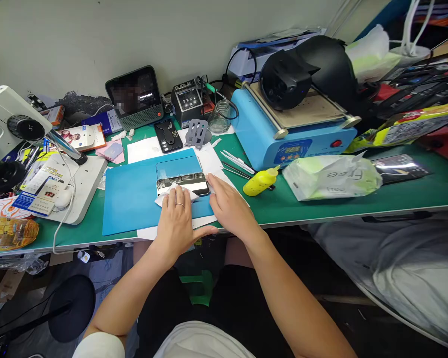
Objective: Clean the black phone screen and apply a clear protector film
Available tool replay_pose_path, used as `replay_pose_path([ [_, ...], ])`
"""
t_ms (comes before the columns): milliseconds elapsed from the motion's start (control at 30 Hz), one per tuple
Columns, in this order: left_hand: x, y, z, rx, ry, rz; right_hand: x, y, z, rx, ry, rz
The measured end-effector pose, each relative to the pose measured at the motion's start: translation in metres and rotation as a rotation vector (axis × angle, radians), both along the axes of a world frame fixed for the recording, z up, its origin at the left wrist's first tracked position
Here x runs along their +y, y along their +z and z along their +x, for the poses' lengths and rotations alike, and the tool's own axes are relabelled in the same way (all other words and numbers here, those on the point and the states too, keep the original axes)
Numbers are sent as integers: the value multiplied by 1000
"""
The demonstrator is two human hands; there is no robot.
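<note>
A dark phone-sized panel (199, 185) with a glossy, reflective face lies on a blue mat (130, 191). Just behind it is a clear glass sheet (179, 165) with a thin dark border. My left hand (176, 216), a ring on one finger, presses a crumpled white tissue (162, 197) onto the panel's near left part; its thumb points out to the right. My right hand (231, 206) rests at the panel's right edge, fingers stretched out and touching its side. The tissue hides the panel's near left corner.
A yellow squeeze bottle (259, 183), tweezers (236, 170) and a tissue pack (332, 178) lie to the right. Behind them stands a blue heating machine (257, 134). A black phone back (168, 136) and a grey slotted holder (197, 133) sit beyond the mat. A microscope base (85, 186) is at left.
</note>
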State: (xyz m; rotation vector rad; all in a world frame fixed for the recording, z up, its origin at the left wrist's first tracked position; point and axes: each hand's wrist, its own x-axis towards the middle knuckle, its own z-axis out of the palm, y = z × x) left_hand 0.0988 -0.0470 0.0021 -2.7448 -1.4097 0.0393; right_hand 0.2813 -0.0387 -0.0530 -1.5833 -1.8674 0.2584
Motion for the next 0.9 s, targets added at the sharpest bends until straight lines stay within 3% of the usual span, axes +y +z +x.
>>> replay_pose_path([
  [567,33,4,-20,-67,55,-65,-1,3,-1,-19,1,-26],
  [900,20,-7,-38,-140,89,-32,0,0,-1,-6,-11,-11],
])
